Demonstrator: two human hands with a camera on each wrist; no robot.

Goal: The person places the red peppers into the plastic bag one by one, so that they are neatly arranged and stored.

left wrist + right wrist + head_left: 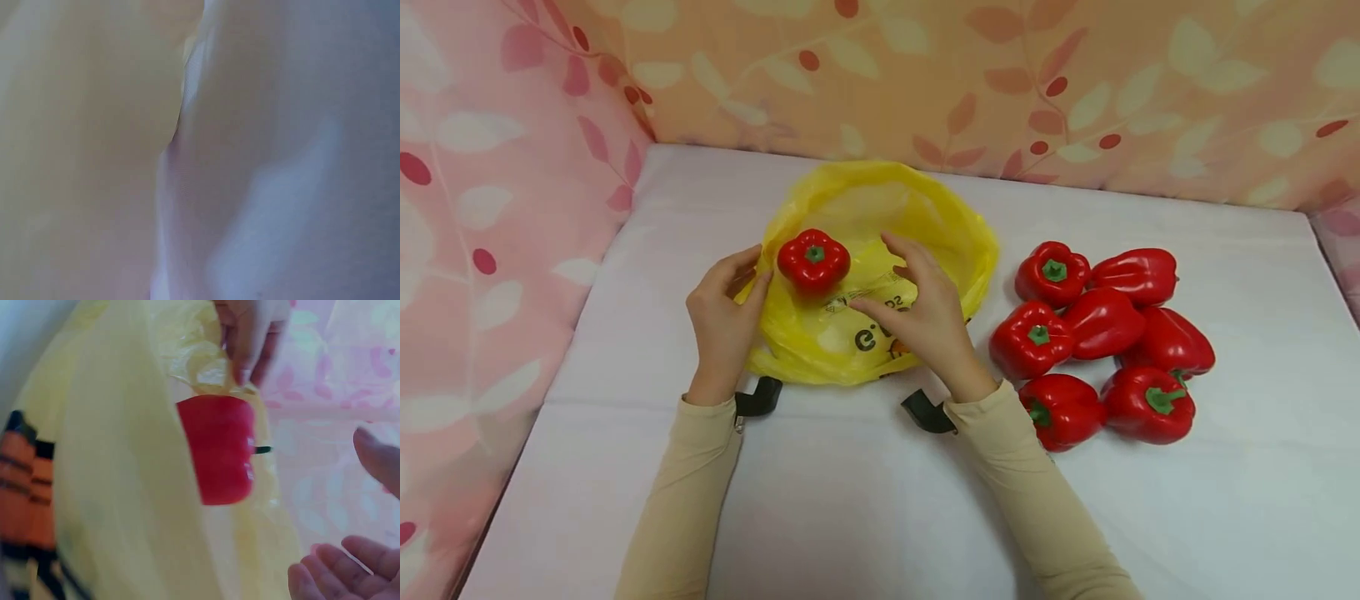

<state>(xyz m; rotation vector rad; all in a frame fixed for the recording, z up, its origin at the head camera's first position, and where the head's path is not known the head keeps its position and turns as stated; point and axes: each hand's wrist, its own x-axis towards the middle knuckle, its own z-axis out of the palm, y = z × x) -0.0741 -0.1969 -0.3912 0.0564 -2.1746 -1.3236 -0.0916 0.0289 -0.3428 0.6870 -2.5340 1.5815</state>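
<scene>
A yellow plastic bag (925,196) lies with its mouth spread wide on the white-covered table. Inside its left part stands a red bell pepper (814,271), green stem up; in the right wrist view the bag's wall partly hides this pepper (222,450). The left hand (726,321) pinches the bag's left rim between thumb and fingers, also visible in the right wrist view (253,337). Over the right part of the bag, the right hand (932,321) has its thumb and fingers spread apart, holding nothing. The left wrist view shows only blurred fabric.
Several red peppers (1103,323) lie grouped on the table right of the bag, near the right forearm. Black wrist pieces (760,397) sit by both cuffs. Patterned cloth (970,83) stands along the table's back and left sides.
</scene>
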